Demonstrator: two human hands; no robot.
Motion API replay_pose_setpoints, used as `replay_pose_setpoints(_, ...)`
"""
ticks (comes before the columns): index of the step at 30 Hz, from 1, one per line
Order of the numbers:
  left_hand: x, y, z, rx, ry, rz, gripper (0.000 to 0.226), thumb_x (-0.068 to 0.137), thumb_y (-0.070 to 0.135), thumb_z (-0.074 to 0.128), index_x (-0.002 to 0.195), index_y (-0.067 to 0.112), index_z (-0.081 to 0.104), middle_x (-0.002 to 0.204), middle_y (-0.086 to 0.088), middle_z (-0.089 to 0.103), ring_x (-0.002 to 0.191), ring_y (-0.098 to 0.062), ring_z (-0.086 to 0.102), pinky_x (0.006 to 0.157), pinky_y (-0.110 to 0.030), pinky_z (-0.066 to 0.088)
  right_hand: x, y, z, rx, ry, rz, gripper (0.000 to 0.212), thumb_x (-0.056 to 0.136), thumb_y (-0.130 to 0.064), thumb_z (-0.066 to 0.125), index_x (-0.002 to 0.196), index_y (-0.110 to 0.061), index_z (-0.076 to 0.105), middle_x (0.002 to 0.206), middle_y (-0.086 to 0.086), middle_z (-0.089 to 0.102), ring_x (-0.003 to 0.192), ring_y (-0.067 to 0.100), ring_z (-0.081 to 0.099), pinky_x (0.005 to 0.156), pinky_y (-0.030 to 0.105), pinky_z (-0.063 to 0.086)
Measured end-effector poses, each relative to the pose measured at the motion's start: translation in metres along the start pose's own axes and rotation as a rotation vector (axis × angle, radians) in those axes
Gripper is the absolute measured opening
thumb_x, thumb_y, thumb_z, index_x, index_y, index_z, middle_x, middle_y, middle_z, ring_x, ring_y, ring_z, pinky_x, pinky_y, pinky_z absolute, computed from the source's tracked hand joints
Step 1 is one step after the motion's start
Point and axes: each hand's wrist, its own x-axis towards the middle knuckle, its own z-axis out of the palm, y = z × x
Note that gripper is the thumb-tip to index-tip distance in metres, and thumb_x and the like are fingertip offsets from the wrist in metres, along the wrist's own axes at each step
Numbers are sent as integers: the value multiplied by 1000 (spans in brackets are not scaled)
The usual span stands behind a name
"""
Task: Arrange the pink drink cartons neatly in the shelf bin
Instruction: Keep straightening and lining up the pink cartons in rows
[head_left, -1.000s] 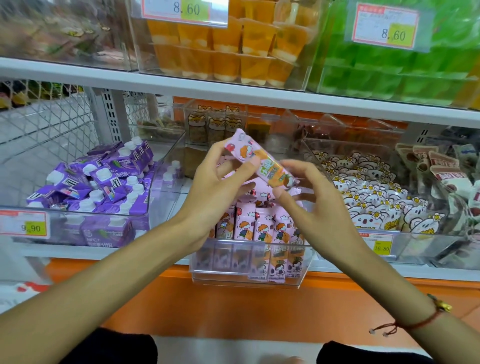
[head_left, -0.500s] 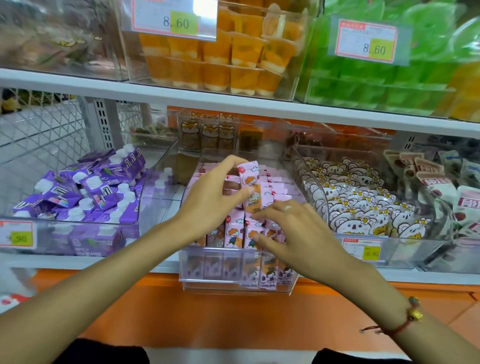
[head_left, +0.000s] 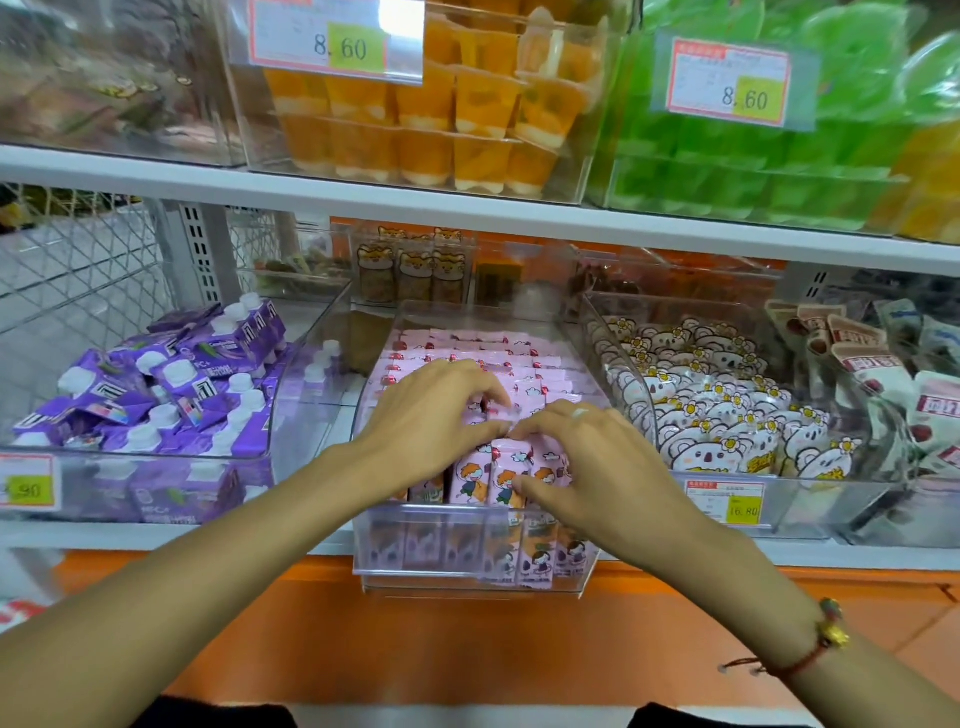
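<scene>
Pink drink cartons (head_left: 483, 364) stand in rows filling the clear shelf bin (head_left: 467, 571) at the shelf's front edge. Left hand (head_left: 431, 415) and right hand (head_left: 587, 457), fingers curled, press front-row cartons; arrangement appears nearly complete.

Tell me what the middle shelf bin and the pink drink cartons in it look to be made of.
Shelf bin: clear hard plastic, probably acrylic; glossy, with the cartons visible through its front wall. Pink drink cartons: seemingly coated paperboard; printed cartoon faces, crisp folded edges, slight sheen.

bright, even light | glare up top (bin fronts) | edges soft, bowed
</scene>
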Motion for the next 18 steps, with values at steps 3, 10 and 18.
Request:
replay_pose_setpoints(3, 0, -1, 1, 177, -104, 47, 28, 97, 43, 47, 102, 27, 70, 112, 12, 60, 103, -14, 47, 75, -31, 41, 0, 0, 0, -29, -4, -3, 41, 87, -48, 58, 125, -32, 55, 118, -10, 58, 111, 13, 50, 89, 27, 31)
replay_pose_setpoints(10, -15, 2, -2, 114, 7, 122, 31, 96, 48, 45, 112, 30, 64, 109, 15, 60, 104, -9, 46, 71, -22, 26, -2, 3, -11, -79, 19, -14, 36, 90, -40, 57, 125, -30, 57, 118, -9, 59, 113, 14, 49, 87, 27, 34)
replay_pose_setpoints(18, -21, 3, -3, 85, -60, 151, 34, 86, 53, 59, 108, 27, 61, 118, 14, 57, 114, -7, 40, 91, -25, 35, -5, 10, -11, -201, 7, -59, 28, 95, -38, 47, 117, -33, 63, 114, -12, 63, 108, 14, 52, 88, 28, 22)
